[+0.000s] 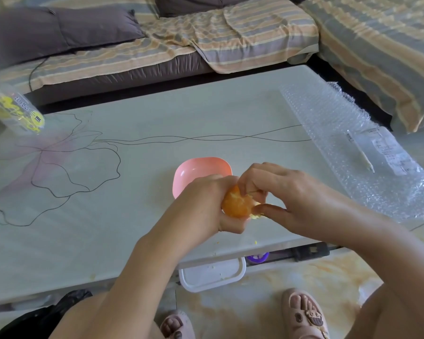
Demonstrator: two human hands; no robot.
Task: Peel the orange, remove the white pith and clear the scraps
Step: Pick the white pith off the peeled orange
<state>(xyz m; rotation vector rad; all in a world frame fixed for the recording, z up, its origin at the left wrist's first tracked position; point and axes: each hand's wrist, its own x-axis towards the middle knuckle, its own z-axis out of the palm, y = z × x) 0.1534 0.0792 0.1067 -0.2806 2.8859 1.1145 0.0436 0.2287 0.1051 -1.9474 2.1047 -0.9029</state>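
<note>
My left hand (206, 204) cups a mostly peeled orange (238, 204) above the table's near edge. My right hand (287, 199) touches the fruit from the right, thumb and fingers pinching a pale bit of pith or peel (256, 215) at its lower right side. Much of the orange is hidden behind both hands. A pink bowl (201, 171) stands on the table just behind my hands; its visible part looks empty.
The pale table (132, 216) bears a flower drawing. A sheet of bubble wrap (353, 148) with a paper slip covers its right part. A clear plastic pack (12, 111) lies far left. A white tray (213, 275) sits under the table edge. Sofa behind.
</note>
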